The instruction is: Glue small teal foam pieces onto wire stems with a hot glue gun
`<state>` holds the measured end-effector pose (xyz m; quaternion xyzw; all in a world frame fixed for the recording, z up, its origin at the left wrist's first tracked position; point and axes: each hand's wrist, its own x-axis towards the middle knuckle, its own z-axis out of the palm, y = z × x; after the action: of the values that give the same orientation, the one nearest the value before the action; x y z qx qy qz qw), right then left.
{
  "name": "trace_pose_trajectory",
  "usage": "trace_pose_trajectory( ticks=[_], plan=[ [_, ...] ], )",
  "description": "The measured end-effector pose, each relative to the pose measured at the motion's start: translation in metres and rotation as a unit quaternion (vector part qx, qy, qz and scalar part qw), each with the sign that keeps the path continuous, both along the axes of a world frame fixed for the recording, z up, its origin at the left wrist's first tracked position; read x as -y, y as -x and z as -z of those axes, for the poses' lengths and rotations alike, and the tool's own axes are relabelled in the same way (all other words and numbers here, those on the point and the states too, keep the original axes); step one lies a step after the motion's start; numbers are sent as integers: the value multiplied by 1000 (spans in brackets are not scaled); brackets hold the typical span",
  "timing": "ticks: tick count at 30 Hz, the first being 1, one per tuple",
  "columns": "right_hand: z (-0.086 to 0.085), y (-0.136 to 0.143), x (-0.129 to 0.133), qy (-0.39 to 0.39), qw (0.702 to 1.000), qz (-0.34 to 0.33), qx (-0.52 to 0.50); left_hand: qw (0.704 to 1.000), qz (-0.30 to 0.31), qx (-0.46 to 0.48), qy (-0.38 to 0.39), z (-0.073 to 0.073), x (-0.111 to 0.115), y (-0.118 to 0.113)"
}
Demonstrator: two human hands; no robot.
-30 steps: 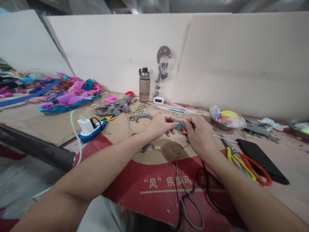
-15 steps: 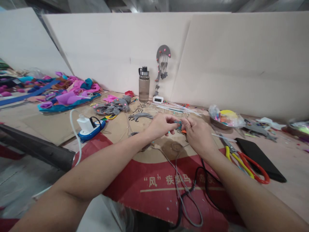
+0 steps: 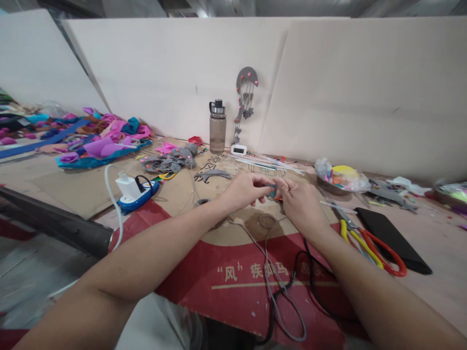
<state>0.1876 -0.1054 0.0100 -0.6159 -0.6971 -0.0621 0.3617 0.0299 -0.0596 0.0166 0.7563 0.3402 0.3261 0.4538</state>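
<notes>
Over the cardboard, my left hand (image 3: 250, 188) and my right hand (image 3: 299, 199) meet at the fingertips. Between them is a small teal piece (image 3: 272, 190), mostly covered by the fingers, so its kind cannot be made out. My left hand pinches it from the left with thumb and forefinger. The right fingers are closed against its other side, and a bit of orange (image 3: 278, 198) shows under them. Below the hands a thin grey cord (image 3: 268, 253) hangs in loops over the red print. A grey crescent-shaped felt piece (image 3: 213, 174) lies beyond my left hand.
Red-and-yellow-handled scissors (image 3: 368, 248) and a black phone (image 3: 394, 240) lie right of my right forearm. A metal bowl (image 3: 330, 186) of colourful bits stands behind. A bottle (image 3: 218, 129) and small clock (image 3: 239, 150) stand at the back. A blue power strip (image 3: 138, 199) sits left.
Both hands stay nearly in place. The fingertips have drawn slightly closer around the teal piece, and less of it shows.
</notes>
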Motion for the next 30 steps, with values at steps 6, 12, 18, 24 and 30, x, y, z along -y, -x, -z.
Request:
trace_pose_trajectory(
  ticks=[6, 12, 18, 24, 30],
  plan=[
    [0, 0, -1, 2, 1000, -12, 16, 1000, 24, 7, -1, 0, 0, 0],
    [-1, 4, -1, 14, 999, -44, 10, 999, 15, 28, -13, 6, -4, -1],
    [-6, 6, 3, 2, 996, -82, -44, 997, -33, 59, 40, 0, -2, 0],
    [-1, 3, 0, -15, 986, -107, -126, 985, -36, 132, 104, 5, -13, 3],
    [4, 3, -1, -74, 994, -74, -35, 973, -5, 164, 165, 7, -17, 2]
  ],
)
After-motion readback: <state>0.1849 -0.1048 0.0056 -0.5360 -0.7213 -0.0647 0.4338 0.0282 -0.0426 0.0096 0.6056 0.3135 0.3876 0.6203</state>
